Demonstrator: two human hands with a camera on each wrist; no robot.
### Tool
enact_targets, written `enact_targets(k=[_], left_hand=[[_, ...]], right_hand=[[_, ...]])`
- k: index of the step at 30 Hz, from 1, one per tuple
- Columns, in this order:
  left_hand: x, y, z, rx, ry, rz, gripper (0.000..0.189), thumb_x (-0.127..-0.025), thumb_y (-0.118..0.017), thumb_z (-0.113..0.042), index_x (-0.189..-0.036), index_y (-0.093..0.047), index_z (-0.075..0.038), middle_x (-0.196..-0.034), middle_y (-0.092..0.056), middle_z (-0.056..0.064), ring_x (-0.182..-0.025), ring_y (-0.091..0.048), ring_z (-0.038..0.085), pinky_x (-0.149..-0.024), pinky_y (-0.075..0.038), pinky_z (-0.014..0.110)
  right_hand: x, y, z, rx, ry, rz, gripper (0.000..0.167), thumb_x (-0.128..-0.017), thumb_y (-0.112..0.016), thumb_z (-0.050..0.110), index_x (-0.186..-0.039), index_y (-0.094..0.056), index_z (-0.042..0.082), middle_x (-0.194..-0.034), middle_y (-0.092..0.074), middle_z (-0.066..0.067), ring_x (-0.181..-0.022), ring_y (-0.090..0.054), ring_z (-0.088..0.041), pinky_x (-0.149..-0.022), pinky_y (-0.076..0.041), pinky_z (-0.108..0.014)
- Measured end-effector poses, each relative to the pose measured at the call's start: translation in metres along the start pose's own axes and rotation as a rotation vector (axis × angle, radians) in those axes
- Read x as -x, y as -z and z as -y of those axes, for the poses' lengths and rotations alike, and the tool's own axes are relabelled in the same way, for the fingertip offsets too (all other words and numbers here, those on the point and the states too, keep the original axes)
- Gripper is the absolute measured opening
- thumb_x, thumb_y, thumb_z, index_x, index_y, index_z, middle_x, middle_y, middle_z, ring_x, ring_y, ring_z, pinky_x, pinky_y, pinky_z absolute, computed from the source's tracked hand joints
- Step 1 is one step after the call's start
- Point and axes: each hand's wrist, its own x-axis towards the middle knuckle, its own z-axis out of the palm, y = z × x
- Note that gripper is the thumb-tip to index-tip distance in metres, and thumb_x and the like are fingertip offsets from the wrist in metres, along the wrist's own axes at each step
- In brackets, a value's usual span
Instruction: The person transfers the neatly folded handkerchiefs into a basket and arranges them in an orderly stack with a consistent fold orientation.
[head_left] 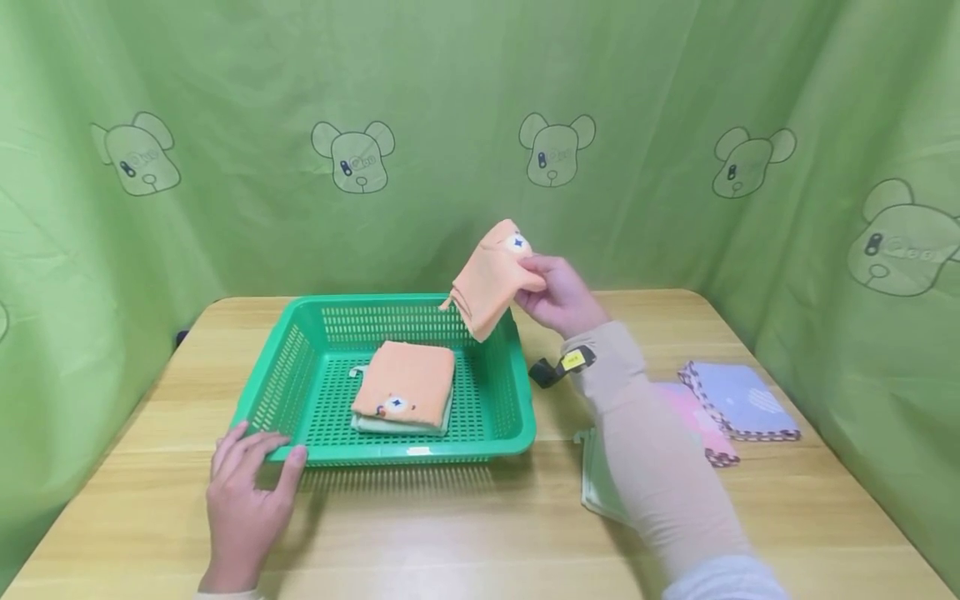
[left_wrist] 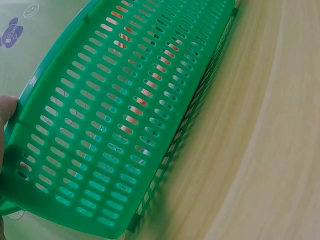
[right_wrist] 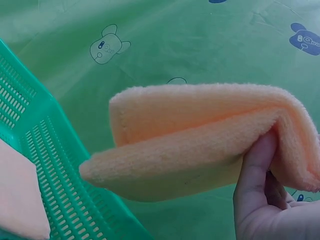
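My right hand (head_left: 562, 296) pinches a folded orange towel (head_left: 489, 279) by one edge and holds it up above the right rim of a green plastic basket (head_left: 420, 452). A white patch with a dark blue star shows on this towel. In the right wrist view, its thick folded layers (right_wrist: 165, 170) hang off to the left of the thumb. My left hand (head_left: 251, 492) grips the basket's front left corner, thumb at the front rim and fingers along the side. Inside the basket lies another folded orange towel (head_left: 408, 379), with a pale green one (head_left: 397, 427) beneath it.
Right of the basket, partly under my right forearm, lie a folded pale green towel (head_left: 600, 483) and a pink cloth (head_left: 697, 421). Beyond them is a lilac cloth (head_left: 738, 400) with a checked border. A green curtain (head_left: 450, 208) surrounds the wooden table (head_left: 442, 533).
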Motion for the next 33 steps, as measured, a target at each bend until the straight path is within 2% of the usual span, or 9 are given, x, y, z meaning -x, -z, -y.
enact_targets(k=[5, 10, 16, 24, 33], left_hand=[[0.0, 0.0, -0.001, 0.002, -0.001, -0.002, 0.025, -0.079, -0.072, -0.018, -0.092, -0.069, 0.003, -0.101, -0.067, 0.024, -0.123, -0.045, 0.047, -0.113, -0.017, 0.058], [-0.001, 0.0, 0.0, 0.004, -0.001, -0.003, 0.025, -0.079, -0.072, -0.018, -0.093, -0.069, 0.003, -0.102, -0.067, 0.024, -0.123, -0.045, 0.047, -0.113, -0.017, 0.058], [0.0, 0.0, 0.0, 0.003, -0.01, -0.009, 0.026, -0.079, -0.072, -0.019, -0.093, -0.069, 0.003, -0.101, -0.067, 0.024, -0.122, -0.045, 0.047, -0.113, -0.017, 0.059], [0.0, 0.0, 0.0, 0.005, -0.01, -0.009, 0.025, -0.079, -0.072, -0.018, -0.092, -0.069, 0.003, -0.101, -0.067, 0.024, -0.122, -0.045, 0.047, -0.113, -0.017, 0.059], [0.0, 0.0, 0.0, 0.004, -0.01, -0.012, 0.026, -0.079, -0.072, -0.019, -0.092, -0.069, 0.003, -0.101, -0.067, 0.025, -0.122, -0.045, 0.048, -0.113, -0.016, 0.061]], right_hand=[[-0.002, -0.002, -0.005, 0.028, -0.011, 0.001, 0.035, -0.096, -0.042, -0.004, -0.132, -0.039, -0.002, -0.098, -0.059, -0.013, -0.073, -0.062, -0.018, -0.063, -0.053, -0.022], [-0.004, -0.004, -0.012, 0.1, -0.033, 0.02, 0.045, -0.095, -0.037, -0.005, -0.14, -0.031, -0.002, -0.104, -0.054, -0.012, -0.074, -0.058, -0.016, -0.057, -0.047, -0.019], [-0.006, -0.007, -0.019, 0.147, -0.063, 0.009, 0.052, -0.094, -0.033, -0.003, -0.146, -0.024, -0.001, -0.117, -0.05, -0.013, -0.09, -0.062, -0.02, -0.067, -0.053, -0.021], [-0.007, -0.014, -0.027, 0.141, -0.105, 0.004, 0.04, -0.091, -0.032, -0.004, -0.13, -0.035, -0.002, -0.11, -0.051, -0.011, -0.087, -0.059, -0.019, -0.072, -0.055, -0.025], [-0.012, -0.018, -0.035, 0.089, -0.131, 0.013, 0.046, -0.082, -0.035, -0.006, -0.127, -0.034, 0.002, -0.107, -0.048, -0.01, -0.089, -0.054, -0.021, -0.073, -0.053, -0.028]])
